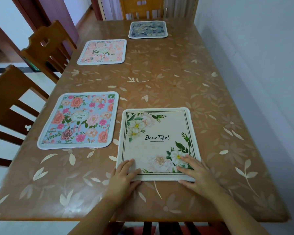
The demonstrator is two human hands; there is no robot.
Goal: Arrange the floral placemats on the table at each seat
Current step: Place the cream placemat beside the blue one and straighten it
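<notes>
Broadly, a long table (176, 73) fills the view, topped with a glossy tan cover printed with pale leaves and flowers. A white wall (255, 48) runs close along its right side. Wooden slat-back chairs stand at the left: one near (8, 106), one farther along (46, 48), and another at the far end (141, 9). Behind the left chairs are a dark red door frame (58, 14) and a pale floor.

Four floral placemats lie flat on the cover. A dark blue one (147, 29) sits at the far end before the far chair. A pink one (103, 51) lies by the far-left chair, and a light blue one with pink and peach blooms (80, 119) lies by the near-left chair. The cream placemat (156, 141), printed "Beautiful" with white flowers in two corners, lies at the near end, just right of the light blue one and apart from it.

The left hand (124, 175) rests on the cream placemat's near-left corner, fingers straight and close together on the white border. The right hand (195, 173) rests on the near-right corner, fingers straight and spread over the printed white flower. Each thumb lies along the mat's near edge, on the table side; whether either thumb is tucked beneath the edge is hard to tell.
</notes>
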